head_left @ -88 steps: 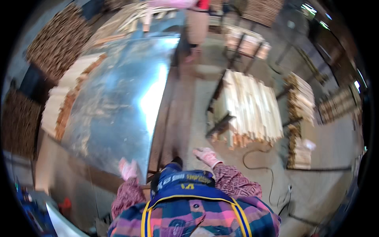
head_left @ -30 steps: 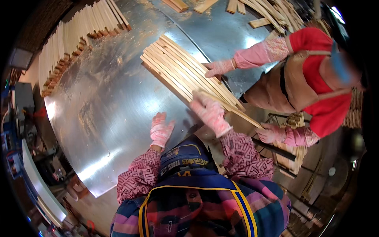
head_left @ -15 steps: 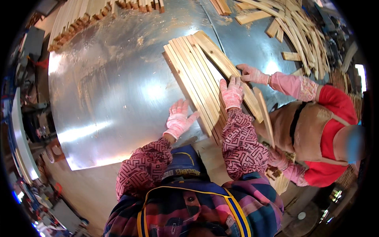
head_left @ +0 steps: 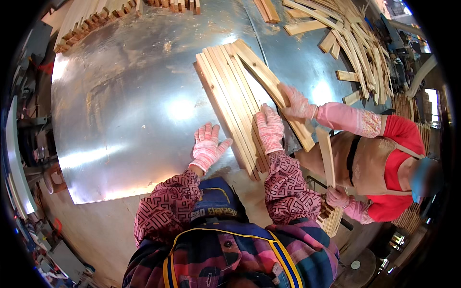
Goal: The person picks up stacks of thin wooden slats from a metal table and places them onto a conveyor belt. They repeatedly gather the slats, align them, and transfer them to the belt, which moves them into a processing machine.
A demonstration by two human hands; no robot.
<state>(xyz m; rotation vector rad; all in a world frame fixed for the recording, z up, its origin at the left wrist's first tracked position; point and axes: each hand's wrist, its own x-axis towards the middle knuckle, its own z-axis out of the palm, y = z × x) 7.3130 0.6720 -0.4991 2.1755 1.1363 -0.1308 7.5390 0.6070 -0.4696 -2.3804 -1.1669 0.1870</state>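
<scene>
A row of pale wooden strips (head_left: 224, 91) lies side by side on a shiny metal table (head_left: 125, 105). My left hand (head_left: 208, 145), in a pink-and-white knit glove, rests flat on the metal just left of the strips, fingers spread and holding nothing. Against the row's right side lies my right hand (head_left: 270, 127), gloved alike, its fingers stretched along the outer strip. A loose board (head_left: 264, 72) slants away from the row, leaving a wedge-shaped gap. The co-worker's gloved hand (head_left: 298, 102) grips that board.
In the co-worker's other hand (head_left: 337, 197) is a short wooden strip (head_left: 327, 156). A heap of loose strips (head_left: 357, 53) covers the far right. Stacked strips (head_left: 96, 19) line the far left edge. More wood (head_left: 330, 222) sits below the table at the right.
My right hand has drawn back from the loose board onto the row's right side. The co-worker's upper hand has shifted its hold on the board. My left hand stays flat beside the row.
</scene>
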